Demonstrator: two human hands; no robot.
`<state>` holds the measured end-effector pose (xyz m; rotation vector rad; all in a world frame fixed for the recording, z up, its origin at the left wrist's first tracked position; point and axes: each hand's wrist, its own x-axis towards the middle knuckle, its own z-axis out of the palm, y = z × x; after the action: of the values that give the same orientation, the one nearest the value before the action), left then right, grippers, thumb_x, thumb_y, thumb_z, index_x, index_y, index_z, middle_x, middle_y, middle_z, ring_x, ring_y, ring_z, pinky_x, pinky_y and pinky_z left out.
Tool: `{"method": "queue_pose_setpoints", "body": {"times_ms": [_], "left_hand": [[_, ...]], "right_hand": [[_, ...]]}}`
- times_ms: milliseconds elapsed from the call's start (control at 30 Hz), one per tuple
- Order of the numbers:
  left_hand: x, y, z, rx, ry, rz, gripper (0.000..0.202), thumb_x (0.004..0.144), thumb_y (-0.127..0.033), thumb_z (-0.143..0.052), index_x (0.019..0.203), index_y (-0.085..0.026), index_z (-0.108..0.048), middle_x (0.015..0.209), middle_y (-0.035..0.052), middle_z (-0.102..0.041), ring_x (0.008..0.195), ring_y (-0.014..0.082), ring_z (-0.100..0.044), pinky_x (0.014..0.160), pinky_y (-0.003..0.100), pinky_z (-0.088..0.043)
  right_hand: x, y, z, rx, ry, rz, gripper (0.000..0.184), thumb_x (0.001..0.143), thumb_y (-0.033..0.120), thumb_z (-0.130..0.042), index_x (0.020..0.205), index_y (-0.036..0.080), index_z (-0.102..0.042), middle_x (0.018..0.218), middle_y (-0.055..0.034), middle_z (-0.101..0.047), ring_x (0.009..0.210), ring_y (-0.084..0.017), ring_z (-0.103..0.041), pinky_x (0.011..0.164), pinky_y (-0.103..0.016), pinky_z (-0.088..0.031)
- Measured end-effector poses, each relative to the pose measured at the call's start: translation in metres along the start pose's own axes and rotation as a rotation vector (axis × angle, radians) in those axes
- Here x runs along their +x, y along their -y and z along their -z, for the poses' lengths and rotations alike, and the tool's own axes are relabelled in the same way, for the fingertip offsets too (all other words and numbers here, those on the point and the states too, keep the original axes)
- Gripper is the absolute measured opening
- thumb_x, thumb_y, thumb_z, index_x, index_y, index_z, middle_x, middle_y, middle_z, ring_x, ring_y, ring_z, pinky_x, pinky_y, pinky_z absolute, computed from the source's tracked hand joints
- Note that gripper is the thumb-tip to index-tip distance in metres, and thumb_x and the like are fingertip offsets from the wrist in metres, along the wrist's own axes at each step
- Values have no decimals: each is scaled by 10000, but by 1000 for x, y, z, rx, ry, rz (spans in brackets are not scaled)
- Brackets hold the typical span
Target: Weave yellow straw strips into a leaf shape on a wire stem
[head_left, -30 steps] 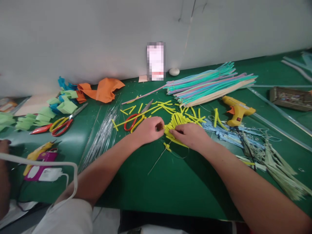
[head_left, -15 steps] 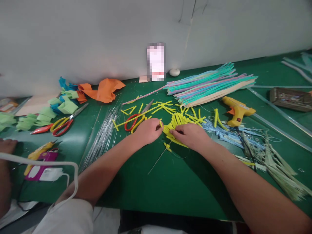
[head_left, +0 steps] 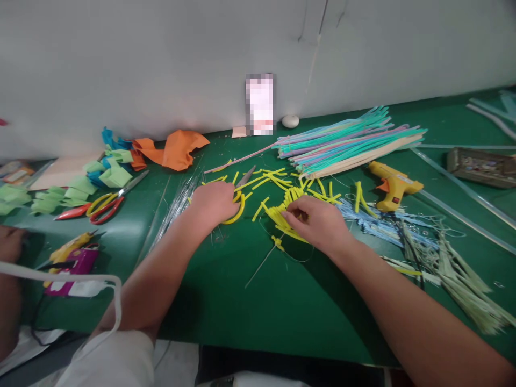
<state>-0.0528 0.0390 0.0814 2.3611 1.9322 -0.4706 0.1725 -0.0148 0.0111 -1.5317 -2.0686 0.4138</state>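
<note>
On the green table, my right hand (head_left: pixel 318 223) presses down on a fan-shaped cluster of yellow pipe-cleaner pieces (head_left: pixel 282 215), its fingers curled over them. My left hand (head_left: pixel 213 201) lies to the left, covering the red-and-yellow handles of a pair of scissors (head_left: pixel 238 199) whose blades point up toward the wall. Its fingers are curled around the handles. Loose yellow pipe-cleaner pieces (head_left: pixel 274 180) are scattered behind both hands. A thin wire with a yellow knot (head_left: pixel 276 243) lies just below the cluster.
A bundle of long pastel pipe cleaners (head_left: pixel 346 141) and a yellow glue gun (head_left: pixel 393 185) lie at right. Silver wires (head_left: pixel 175 207), second scissors (head_left: pixel 107 201), orange (head_left: pixel 177 148) and green paper (head_left: pixel 80 185) lie at left. Another person's hand (head_left: pixel 10 242) shows at the left edge.
My left hand left the yellow cluster and moved left onto the scissors' handles. My right hand stayed on the cluster.
</note>
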Motion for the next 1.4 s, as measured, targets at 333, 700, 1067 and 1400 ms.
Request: {"method": "queue_pose_setpoints", "body": {"times_ms": [333, 700, 1067, 1400], "left_hand": [[15, 7, -15, 34, 88, 77, 285, 721, -258, -561, 951, -158, -697, 921, 167, -716, 852, 353, -689, 681, 424, -541], [-2, 24, 11, -43, 10, 164, 303, 733, -338, -558, 979, -181, -642, 917, 144, -698, 782, 298, -658, 634, 377, -498], [-3, 45, 6, -243, 11, 35, 245, 752, -391, -583, 894, -213, -674, 868, 99, -717, 698, 220, -630, 627, 306, -449], [-4, 29, 14, -172, -151, 195, 472, 734, -327, -637, 1178, -199, -544, 1044, 152, -672, 927, 331, -648, 748, 413, -499]], "right_hand": [[6, -8, -20, -27, 55, 278, 457, 786, 359, -666, 1191, 149, -649, 1254, -141, -650, 1223, -324, -537, 1078, -522, -397], [7, 0, -17, -81, 33, 293, 414, 750, 201, -578, 1157, 179, -651, 1078, -113, -689, 1095, -287, -581, 1129, -539, -284], [6, 2, -14, -33, 2, 243, 544, 710, 181, -560, 1253, 176, -594, 1075, -94, -683, 1038, -264, -615, 1130, -514, -296], [5, -2, -15, 55, -33, 239, 444, 834, 363, -590, 1246, 200, -587, 1184, -112, -669, 1131, -294, -585, 1060, -517, -376]]}}
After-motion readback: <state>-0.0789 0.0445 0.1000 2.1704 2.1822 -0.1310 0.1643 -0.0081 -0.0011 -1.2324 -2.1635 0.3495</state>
